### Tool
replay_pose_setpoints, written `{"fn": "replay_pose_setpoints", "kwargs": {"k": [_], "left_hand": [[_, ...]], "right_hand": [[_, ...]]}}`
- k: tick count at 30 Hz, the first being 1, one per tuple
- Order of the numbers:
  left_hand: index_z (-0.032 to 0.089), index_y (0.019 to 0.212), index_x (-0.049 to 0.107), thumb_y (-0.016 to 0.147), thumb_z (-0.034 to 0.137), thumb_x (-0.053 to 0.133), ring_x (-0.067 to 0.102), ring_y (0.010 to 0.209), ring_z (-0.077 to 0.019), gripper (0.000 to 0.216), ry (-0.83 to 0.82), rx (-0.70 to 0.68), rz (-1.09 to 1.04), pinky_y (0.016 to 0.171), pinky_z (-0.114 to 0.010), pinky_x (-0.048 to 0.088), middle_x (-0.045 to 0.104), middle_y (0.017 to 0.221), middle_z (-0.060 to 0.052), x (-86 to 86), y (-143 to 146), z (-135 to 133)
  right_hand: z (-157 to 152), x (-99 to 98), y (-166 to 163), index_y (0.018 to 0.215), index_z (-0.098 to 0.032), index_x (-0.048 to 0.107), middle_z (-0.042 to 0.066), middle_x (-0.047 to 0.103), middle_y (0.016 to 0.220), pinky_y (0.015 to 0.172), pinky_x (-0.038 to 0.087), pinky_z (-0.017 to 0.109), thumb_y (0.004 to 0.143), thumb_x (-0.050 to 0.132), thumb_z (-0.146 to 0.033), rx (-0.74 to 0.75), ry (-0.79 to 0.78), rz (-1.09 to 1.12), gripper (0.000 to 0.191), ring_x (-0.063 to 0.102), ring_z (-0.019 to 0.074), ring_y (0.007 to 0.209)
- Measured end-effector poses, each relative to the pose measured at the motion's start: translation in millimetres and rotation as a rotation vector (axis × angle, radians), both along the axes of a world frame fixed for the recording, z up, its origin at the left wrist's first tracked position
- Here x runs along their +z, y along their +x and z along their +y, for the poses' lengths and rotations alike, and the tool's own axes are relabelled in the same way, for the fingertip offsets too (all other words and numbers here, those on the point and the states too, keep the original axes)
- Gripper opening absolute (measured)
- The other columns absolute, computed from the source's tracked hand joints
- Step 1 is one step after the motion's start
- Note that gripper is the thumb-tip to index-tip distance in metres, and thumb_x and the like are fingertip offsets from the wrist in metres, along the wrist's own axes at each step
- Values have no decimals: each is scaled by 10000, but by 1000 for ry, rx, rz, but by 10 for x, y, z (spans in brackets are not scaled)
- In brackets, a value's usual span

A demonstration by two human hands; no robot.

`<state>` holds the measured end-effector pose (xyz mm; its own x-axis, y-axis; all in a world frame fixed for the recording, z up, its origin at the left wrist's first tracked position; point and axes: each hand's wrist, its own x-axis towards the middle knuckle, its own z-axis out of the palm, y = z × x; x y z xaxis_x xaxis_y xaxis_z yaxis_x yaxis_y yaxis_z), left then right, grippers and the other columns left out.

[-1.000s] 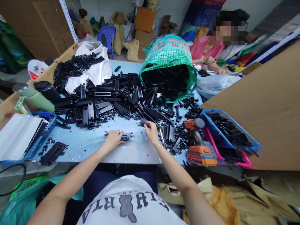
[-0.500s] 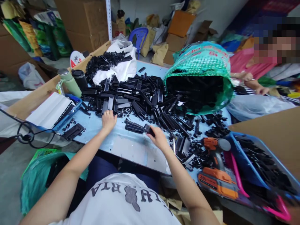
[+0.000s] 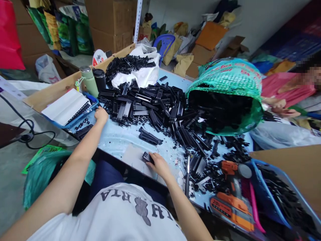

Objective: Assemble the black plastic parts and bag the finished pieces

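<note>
My left hand reaches to the left end of a big heap of black plastic comb-like parts, its fingers curled down among the pieces; what they hold is hidden. My right hand rests near the front edge of the light blue table, pinched on a small black plastic part. A few long black parts lie together just beyond that hand.
A green woven sack lies open toward the heap. An orange cordless drill and a blue tray of black parts sit at the right. A green bottle, dark cup and blue tray stand left. A person in pink sits beyond.
My left hand has slid left along the heap toward the blue tray. My right hand has drawn the small black part back to the table's front edge. The view has swung left.
</note>
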<state>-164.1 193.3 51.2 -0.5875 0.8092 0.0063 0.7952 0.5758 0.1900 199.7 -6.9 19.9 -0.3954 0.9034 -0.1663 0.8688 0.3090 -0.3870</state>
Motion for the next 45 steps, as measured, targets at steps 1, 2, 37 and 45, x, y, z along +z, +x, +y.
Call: {"fn": "replay_pose_setpoints", "kwargs": {"k": [1,2,37,45], "left_hand": [[-3,1149,411,868,83,340,587,967,-248,302,-17,4,-13,751,-319,478,557,1045,-231,9,-39,54],[-3,1147,413,873,68,320,596,948,-240,298,-25,-1,-21,740,-313,479,565,1023,-226,18,-67,87],[176,1273,496,900,272,429,557,898,-162,390,320,-935,-844,828,-311,471,559,946,-64,-30,1673,-1931],[188,1218,555,911,313,415,573,832,-138,360,327,-1058,-772,768,-272,480,566,950,-55,138,1610,-1861]], "right_hand": [[-2,0,-18,1303,-173,460,140,574,1127,888,431,382,802,590,-387,-34,-13,28,560,551,262,1043],[-1,-3,-37,1305,-177,458,136,576,1138,894,430,383,807,579,-401,-75,-25,69,559,552,259,1051],[-15,125,-266,1348,-205,427,15,602,776,516,482,244,806,517,-525,-388,-323,1038,636,528,97,551],[53,331,25,1361,-227,418,81,617,1075,709,535,315,868,487,-427,-99,-45,736,537,593,129,722]]}}
